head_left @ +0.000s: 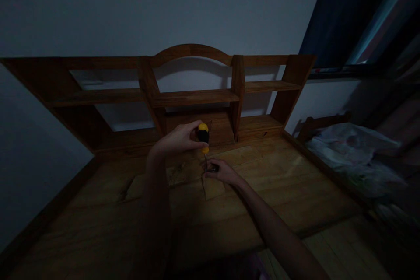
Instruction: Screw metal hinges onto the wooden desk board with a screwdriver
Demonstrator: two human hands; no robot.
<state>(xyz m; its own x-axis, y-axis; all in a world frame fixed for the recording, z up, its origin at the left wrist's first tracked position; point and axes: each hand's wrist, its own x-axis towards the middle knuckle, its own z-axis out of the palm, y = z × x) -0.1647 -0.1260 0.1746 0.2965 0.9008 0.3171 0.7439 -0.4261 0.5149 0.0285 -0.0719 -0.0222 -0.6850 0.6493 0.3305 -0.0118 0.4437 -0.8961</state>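
Note:
My left hand [182, 138] is closed around the yellow and black handle of a screwdriver [204, 134], which stands upright with its shaft pointing down at the wooden desk top [262, 183]. My right hand [221, 169] rests on the desk right at the tip, its fingers pinched around a small dark part [212, 168] that I cannot make out. Both hands are close together at the middle of the desk, just in front of the shelf unit. The room is dim.
A wooden shelf unit [193, 96] with an arched top stands along the back of the desk against a pale wall. To the right of the desk lies crumpled white plastic sheeting [351, 148]. A dark curtain or window [361, 13] fills the upper right.

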